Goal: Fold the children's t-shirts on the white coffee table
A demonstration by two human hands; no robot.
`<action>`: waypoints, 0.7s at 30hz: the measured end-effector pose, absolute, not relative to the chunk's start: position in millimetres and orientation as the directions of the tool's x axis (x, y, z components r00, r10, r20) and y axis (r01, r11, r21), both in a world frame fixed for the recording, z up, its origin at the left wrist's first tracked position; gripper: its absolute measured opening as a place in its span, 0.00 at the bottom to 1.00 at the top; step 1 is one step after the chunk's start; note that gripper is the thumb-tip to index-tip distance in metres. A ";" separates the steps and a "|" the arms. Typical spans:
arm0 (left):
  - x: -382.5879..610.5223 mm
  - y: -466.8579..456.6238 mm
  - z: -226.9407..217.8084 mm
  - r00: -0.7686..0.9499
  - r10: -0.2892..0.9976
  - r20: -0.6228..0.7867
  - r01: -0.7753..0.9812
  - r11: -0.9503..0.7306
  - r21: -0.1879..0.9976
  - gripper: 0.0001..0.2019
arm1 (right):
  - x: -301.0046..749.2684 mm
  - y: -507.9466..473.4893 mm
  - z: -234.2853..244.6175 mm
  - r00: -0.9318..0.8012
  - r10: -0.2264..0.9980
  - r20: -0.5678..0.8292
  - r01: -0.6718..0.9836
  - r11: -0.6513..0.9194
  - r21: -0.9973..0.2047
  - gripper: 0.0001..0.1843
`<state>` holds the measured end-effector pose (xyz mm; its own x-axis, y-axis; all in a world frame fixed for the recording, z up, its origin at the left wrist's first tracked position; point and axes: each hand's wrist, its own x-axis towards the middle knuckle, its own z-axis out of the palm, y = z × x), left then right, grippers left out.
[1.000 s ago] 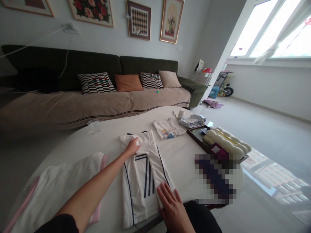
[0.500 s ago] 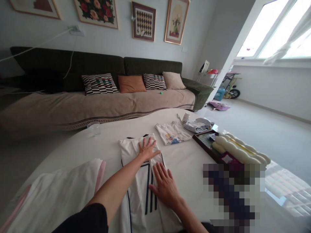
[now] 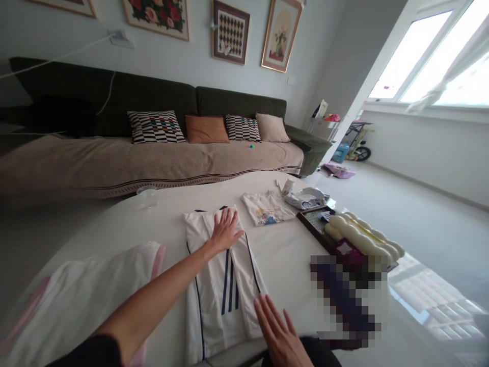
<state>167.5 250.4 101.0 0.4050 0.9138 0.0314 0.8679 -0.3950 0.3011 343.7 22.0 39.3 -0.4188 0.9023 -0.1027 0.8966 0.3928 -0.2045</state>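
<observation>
A white garment with dark stripes and dark piping (image 3: pixel 214 290) lies folded lengthwise on the white table. My left hand (image 3: pixel 226 230) rests on its far part, palm down and fingers spread. Near the garment's front right edge is my right hand (image 3: pixel 278 326), its fingers stretched out and holding nothing; whether it touches the cloth I cannot tell. Beyond, to the right, lies a folded white T-shirt (image 3: pixel 267 208) with a printed picture. A white cloth with pink edging (image 3: pixel 95 290) spreads over the table's left side.
On the right of the table stands a dark tray (image 3: pixel 313 229) with a puffy cream-coloured object (image 3: pixel 362 234) in it. A clear plastic cup (image 3: pixel 147 195) stands at the far left, and a silvery package (image 3: pixel 308 198) at the back. A sofa (image 3: pixel 237 109) runs behind the table.
My right hand has slid toward me along the garment to its near right edge. My left hand stays on the far part. The view has shifted slightly.
</observation>
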 end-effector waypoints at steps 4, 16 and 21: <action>121.8 129.4 87.2 0.644 0.765 0.019 0.716 -0.612 0.337 0.39 | 328.9 30.1 73.5 -0.337 0.911 -0.237 0.937 0.302 -0.174 0.48; 62.6 2.0 15.9 0.652 0.758 0.022 0.749 -0.648 0.135 0.38 | 286.5 -9.9 33.8 -0.358 0.923 0.141 0.923 0.328 0.200 0.35; 35.8 -7.1 18.7 0.767 0.636 -0.086 0.631 -0.723 0.282 0.31 | 303.1 -26.7 89.3 -0.424 0.902 -0.083 0.888 0.396 -0.233 0.26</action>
<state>35.8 -7.1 18.7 0.7671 0.6357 -0.0864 0.6309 -0.7230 0.2815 303.1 -26.7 89.3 -0.4240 0.9018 -0.0829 0.8880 0.3961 -0.2335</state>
